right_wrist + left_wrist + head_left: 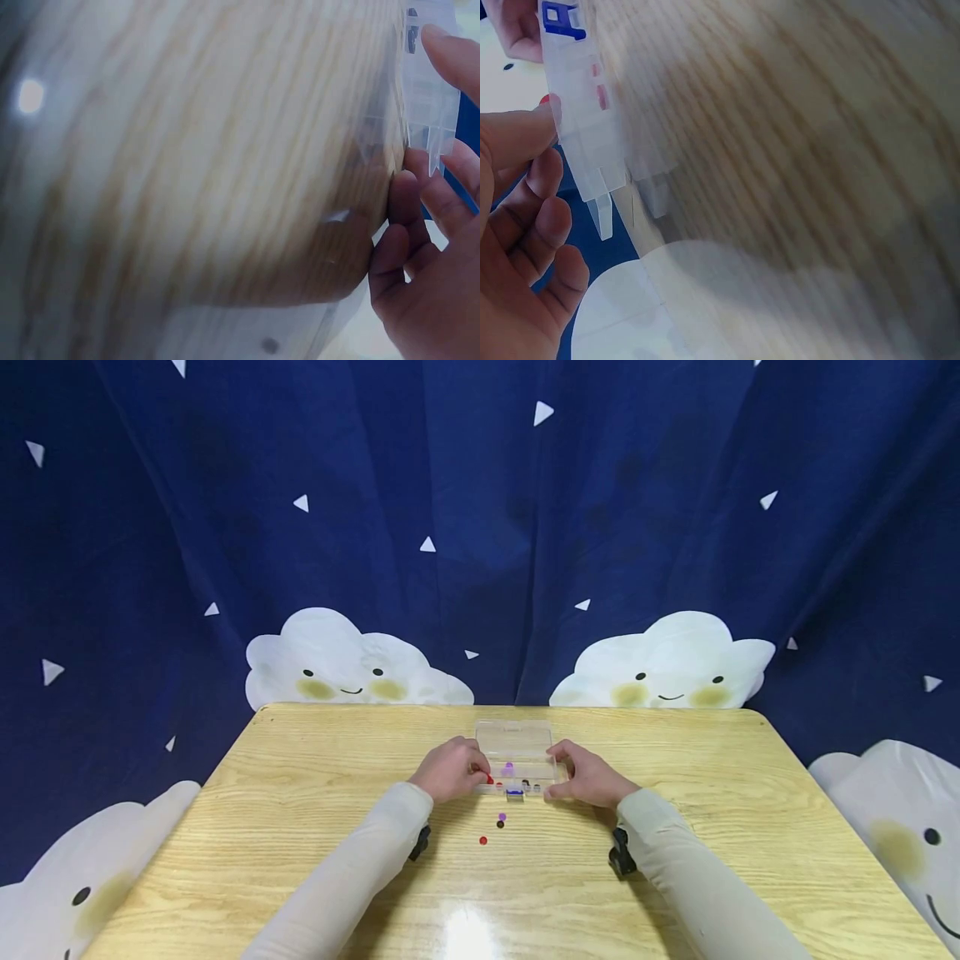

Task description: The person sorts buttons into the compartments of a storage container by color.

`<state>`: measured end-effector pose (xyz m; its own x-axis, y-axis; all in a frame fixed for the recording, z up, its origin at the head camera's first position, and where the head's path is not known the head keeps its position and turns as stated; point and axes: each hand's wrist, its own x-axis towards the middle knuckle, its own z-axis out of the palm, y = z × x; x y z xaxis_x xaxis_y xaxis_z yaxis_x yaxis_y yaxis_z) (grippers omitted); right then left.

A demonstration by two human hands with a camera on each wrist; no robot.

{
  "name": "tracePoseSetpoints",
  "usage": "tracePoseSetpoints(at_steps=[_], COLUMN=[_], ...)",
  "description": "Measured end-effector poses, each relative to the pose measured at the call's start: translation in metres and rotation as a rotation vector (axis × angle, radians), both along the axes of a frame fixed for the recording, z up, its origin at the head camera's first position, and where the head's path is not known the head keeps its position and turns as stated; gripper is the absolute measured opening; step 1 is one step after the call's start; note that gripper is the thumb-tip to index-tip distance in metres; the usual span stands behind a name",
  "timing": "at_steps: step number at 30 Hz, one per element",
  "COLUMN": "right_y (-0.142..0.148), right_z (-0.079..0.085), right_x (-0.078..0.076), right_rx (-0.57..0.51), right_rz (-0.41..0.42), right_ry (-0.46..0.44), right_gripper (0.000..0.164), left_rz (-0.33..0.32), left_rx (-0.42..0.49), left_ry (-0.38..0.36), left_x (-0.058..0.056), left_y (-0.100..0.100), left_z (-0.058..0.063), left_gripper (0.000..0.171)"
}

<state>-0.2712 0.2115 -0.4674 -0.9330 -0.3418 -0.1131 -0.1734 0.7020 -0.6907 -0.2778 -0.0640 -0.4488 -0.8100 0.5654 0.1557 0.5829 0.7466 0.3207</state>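
A clear plastic compartment box (529,772) stands on the table with its lid (513,740) raised at the back and a blue latch (514,793) in front. My left hand (452,768) pinches a small red round piece (490,779) over the box's left end; thumb and fingertip partly cover it in the left wrist view. My right hand (590,774) holds the box's right end, its thumb (454,58) on the front side. Inside lie a red piece (498,786), purple pieces (508,768) and dark pieces (526,783).
In front of the box, a purple piece (502,817), a black piece (500,824) and a red piece (483,840) lie loose on the wooden table (315,810). A dark blue curtain (480,527) with clouds hangs behind the table's far edge.
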Motion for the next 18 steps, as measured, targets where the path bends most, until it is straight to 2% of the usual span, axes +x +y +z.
tracePoseSetpoints(at_steps=[11,18], right_y=[-0.0002,-0.0002], right_z=[0.0006,-0.0011], right_x=[0.0011,-0.0004], right_rx=[-0.033,-0.013], right_rz=[0.018,0.008], right_ry=[0.015,0.011], right_gripper=[0.067,0.066], left_rz=[-0.004,-0.015], left_rx=[-0.005,0.005], left_ry=[0.0,-0.002], left_x=[-0.0006,0.002], left_y=[-0.0019,-0.004], left_z=[-0.003,0.0008], left_gripper=[0.011,0.011])
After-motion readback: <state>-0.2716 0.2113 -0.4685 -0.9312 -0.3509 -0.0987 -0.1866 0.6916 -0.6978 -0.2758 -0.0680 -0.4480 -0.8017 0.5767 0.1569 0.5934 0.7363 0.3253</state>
